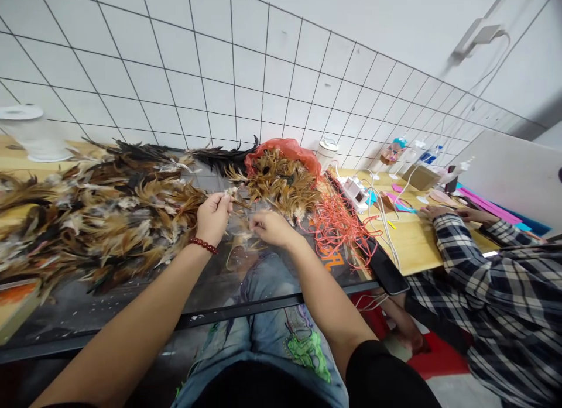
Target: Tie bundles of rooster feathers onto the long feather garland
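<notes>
My left hand (213,216), with a dark red bead bracelet (203,244) at the wrist, is closed in a pinch on a small pale-based feather (231,191). A little to its right, my right hand (273,228) hangs over the dark tabletop with its fingers curled together. Whatever it may hold is too small to make out. A wide heap of brown, white and black feathers (144,215) spreads to the left of my hands. Just beyond my right hand, more golden-brown feathers (283,182) spill from a red plastic bag (287,144).
Tangled orange-red string (338,226) lies right of the feathers, beside a black phone (389,267) at the table edge. Behind it are a white power strip (355,191) with cables and a white lidded cup (327,153). A co-worker in a plaid sleeve (461,244) sits at right.
</notes>
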